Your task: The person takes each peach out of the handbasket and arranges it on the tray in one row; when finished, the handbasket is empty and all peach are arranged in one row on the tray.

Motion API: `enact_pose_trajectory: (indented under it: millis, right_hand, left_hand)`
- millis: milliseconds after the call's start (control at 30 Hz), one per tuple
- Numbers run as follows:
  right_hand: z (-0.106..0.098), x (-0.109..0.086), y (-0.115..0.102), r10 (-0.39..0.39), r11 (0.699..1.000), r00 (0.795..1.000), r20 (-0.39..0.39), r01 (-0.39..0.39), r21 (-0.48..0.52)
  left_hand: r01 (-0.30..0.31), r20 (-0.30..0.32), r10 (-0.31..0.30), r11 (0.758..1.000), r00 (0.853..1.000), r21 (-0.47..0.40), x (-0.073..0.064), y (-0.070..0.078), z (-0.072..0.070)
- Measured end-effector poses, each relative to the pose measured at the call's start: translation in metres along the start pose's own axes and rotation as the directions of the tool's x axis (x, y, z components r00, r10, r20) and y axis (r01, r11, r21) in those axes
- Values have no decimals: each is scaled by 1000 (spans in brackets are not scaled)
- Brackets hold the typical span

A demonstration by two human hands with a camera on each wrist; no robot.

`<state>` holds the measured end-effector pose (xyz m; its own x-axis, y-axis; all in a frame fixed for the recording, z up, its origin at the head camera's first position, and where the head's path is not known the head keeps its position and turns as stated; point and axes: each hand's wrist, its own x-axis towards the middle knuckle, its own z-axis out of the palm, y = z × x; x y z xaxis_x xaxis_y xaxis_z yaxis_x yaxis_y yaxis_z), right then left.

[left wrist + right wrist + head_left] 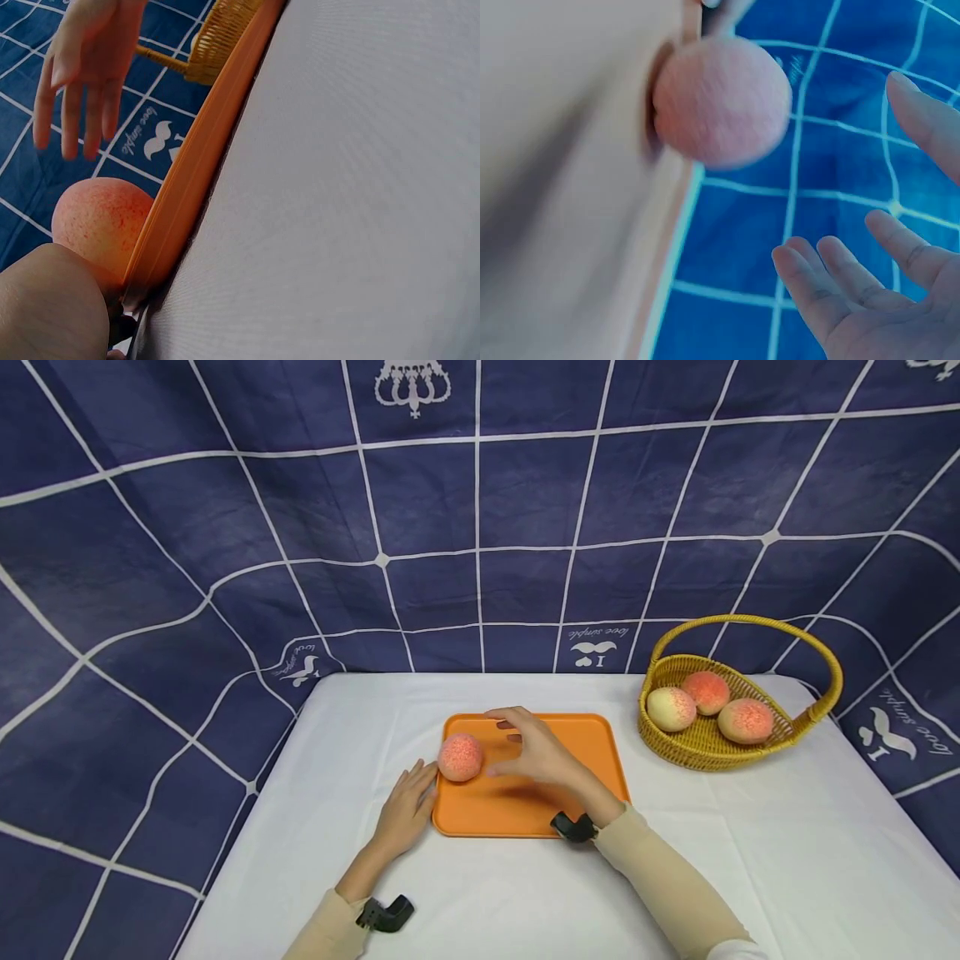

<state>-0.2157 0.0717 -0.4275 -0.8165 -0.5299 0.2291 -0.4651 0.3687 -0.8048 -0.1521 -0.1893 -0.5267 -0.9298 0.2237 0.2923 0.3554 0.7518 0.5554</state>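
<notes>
Navy grid-print cloth (525, 502) across top of head view, white table (795, 860) below. Single peach (460, 757) on left end of orange tray (487, 822), mid-frame. Right hand (542, 756) over tray, just right of peach, fingers apart, not gripping. Left hand (406, 808) beside tray's left edge, fingers extended; contact: can't tell. Wicker basket (701, 762), right of frame, holds three peaches (706, 693).

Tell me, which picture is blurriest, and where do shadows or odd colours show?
Head view: fairly clear, a soft shadow on the orange tray under the right hand; left wrist view: dim, the white tablecloth looking grey; right wrist view: blurriest, the tray smeared and washed out to beige, the dark blue backdrop showing as bright blue.
</notes>
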Motion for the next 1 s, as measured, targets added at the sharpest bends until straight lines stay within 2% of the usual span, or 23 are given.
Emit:
enact_pose_trajectory:
  millis: [167,267,400,567,700,800,867,1000]
  right_hand:
    - [-40,-28,2,11,1000,993,-119,-9,19]
    - [-69,-46,9,23,1000,973,-228,-19,20]
    - [-110,-69,23,49,999,924,-380,-47,15]
    - [-154,-95,47,136,988,848,-512,-154,7]
    - [-178,-110,67,252,958,796,-551,-285,27]
    - [-188,-114,79,336,929,767,-546,-367,56]
    - [-192,-115,86,366,916,759,-538,-397,63]
    - [-194,-114,95,392,906,764,-512,-416,74]
  left_hand:
    - [1,-2,-1,1000,1000,-3,0,0,0]
    - [3,-2,-3,1000,1000,-4,0,0,0]
    - [10,-2,-10,1000,1000,-6,0,-1,0]
    - [-2,-14,2,1000,1000,0,0,-2,2]
    - [-18,-26,18,1000,999,11,0,-2,1]
    - [-5,-17,5,1000,1000,5,0,-1,1]
    - [5,-7,-5,1000,1000,-3,0,-1,1]
    - [13,-3,-13,1000,1000,-11,0,-1,1]
